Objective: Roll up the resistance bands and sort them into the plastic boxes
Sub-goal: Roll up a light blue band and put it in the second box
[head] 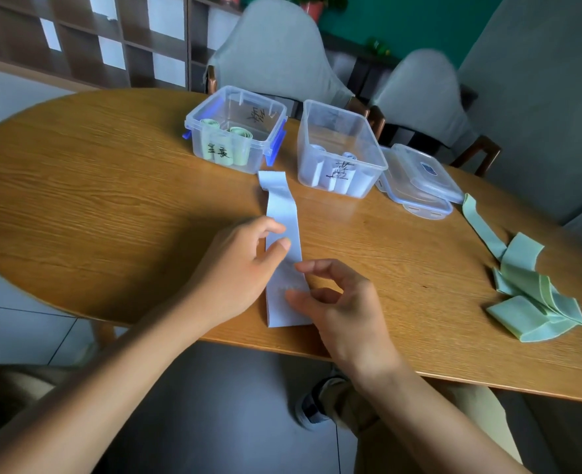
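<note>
A pale blue resistance band (pixel 280 203) lies flat and unrolled on the wooden table (pixel 111 186), running from the boxes toward me. My left hand (pixel 241 268) pinches its middle with thumb and forefinger. My right hand (pixel 340 302) holds the near end, its curled thumb and forefinger on the band. A clear box with blue clips (pixel 193 123) holds rolled green bands. To its right, a second clear box (pixel 305 138) holds rolled blue bands. Both boxes are open and carry handwritten labels.
Two clear lids (pixel 419 186) are stacked right of the boxes. A loose heap of green bands (pixel 536 302) lies near the table's right edge. Two grey-covered chairs (pixel 275 53) stand behind the table. The table's front edge runs just under my wrists.
</note>
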Available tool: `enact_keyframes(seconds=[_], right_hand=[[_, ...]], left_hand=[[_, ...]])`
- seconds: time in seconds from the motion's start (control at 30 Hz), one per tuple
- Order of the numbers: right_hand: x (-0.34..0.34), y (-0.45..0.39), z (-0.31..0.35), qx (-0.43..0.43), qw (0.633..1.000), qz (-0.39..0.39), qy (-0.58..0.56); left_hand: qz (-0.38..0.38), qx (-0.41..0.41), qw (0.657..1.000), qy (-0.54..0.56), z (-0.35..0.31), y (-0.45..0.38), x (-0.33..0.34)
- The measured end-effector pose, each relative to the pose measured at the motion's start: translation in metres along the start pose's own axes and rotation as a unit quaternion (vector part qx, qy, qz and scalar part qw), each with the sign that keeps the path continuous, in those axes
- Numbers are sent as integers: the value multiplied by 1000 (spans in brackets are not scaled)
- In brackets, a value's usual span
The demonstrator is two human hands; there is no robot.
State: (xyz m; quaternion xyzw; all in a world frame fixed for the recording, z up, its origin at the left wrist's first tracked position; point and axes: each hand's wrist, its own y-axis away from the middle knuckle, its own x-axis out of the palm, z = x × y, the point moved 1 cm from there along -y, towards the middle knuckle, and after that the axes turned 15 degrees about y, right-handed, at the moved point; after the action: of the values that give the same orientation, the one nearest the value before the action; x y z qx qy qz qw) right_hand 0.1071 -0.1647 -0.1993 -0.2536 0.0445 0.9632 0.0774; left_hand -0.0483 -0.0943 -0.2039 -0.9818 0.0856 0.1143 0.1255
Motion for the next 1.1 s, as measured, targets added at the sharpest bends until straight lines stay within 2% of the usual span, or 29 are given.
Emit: enact_keyframes(seconds=[0.43, 0.67, 0.8, 0.97, 1.1], right_hand=[[0, 9, 6, -8, 999, -25, 25], [-20, 24, 9, -57, 989, -52, 127], [-26, 33, 5, -125, 965, -78, 219], [-26, 42, -2, -244, 922, -33, 298], [-27, 43, -8, -274, 904, -30, 327]], left_hand=[[27, 19, 999, -8, -7, 45, -16], [72, 50, 994, -61, -13, 66, -19], [83, 69, 992, -63, -13, 75, -17], [91, 82, 990, -76, -13, 80, -16], [101, 90, 986, -93, -13, 81, -16]])
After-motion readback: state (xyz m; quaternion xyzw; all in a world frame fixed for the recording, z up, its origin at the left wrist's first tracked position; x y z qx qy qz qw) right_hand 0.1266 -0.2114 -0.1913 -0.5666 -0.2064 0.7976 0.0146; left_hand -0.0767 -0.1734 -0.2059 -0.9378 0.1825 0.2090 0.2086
